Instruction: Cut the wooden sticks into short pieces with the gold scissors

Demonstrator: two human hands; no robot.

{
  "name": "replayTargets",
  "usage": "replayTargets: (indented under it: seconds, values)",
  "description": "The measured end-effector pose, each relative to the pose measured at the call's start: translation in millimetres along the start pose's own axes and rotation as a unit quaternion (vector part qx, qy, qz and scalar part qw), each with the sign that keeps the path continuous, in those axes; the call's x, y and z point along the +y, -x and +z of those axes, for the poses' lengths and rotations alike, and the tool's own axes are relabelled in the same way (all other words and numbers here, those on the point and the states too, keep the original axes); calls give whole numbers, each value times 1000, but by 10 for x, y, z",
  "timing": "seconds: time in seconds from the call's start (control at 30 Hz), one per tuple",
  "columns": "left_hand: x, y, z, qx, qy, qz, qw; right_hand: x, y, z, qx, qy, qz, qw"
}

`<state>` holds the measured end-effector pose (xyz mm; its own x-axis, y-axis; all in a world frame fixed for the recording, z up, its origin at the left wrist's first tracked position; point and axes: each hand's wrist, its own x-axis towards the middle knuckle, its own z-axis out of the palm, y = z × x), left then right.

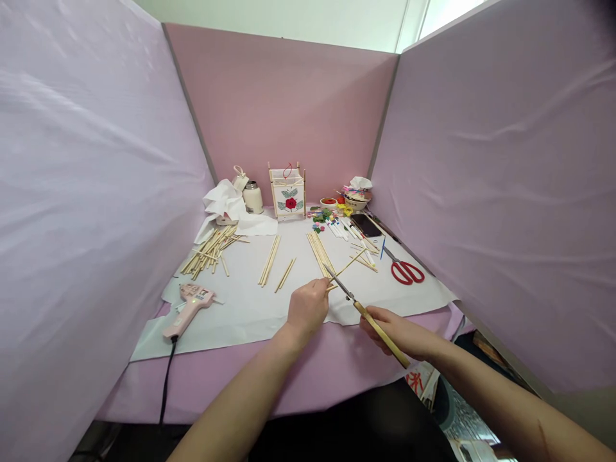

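Note:
My left hand (307,309) is closed in a pinch on a thin wooden stick (350,262) that angles up to the right over the white paper. My right hand (402,333) grips a long tool with yellow handles (380,331), a cutter or pliers. Its metal tip (337,280) meets the stick just right of my left fingers. A neat row of sticks (319,253) lies right behind the tip.
A pink glue gun (188,308) with a black cord lies at the left. A heap of sticks (210,251), red scissors (407,271), a phone (366,225), markers, a small paper lantern (287,191) and a thermos (252,197) stand farther back. Pink partition walls enclose three sides.

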<state>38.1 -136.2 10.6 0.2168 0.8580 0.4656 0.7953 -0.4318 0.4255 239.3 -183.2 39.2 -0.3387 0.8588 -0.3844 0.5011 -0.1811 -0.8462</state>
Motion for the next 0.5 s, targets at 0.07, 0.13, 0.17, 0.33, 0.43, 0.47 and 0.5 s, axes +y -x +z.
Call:
replayTargets:
  seconds: [0.07,0.13,0.17,0.33,0.43,0.47,0.5]
  values:
    - [-5,-13,-22,2,20,-8,1000,-27,-14,5,-11,-5,-4,1000]
    - [0,-43,-79,-12,83,-33,996,-55,-29,-18,-17,10,-20,1000]
    - [2,-62,-118,-25,129,-51,990,-70,-37,-38,-18,25,-32,999]
    - [-101,-155,-355,-131,421,-183,879,-183,-79,-180,-41,100,-84,991]
    - [-255,-178,-477,-250,571,-238,745,-255,-120,-246,-96,103,-121,983]
    - [-305,-182,-503,-277,604,-243,706,-269,-143,-257,-117,98,-131,979]
    - [-348,-185,-521,-294,629,-245,677,-277,-173,-262,-135,90,-140,977]
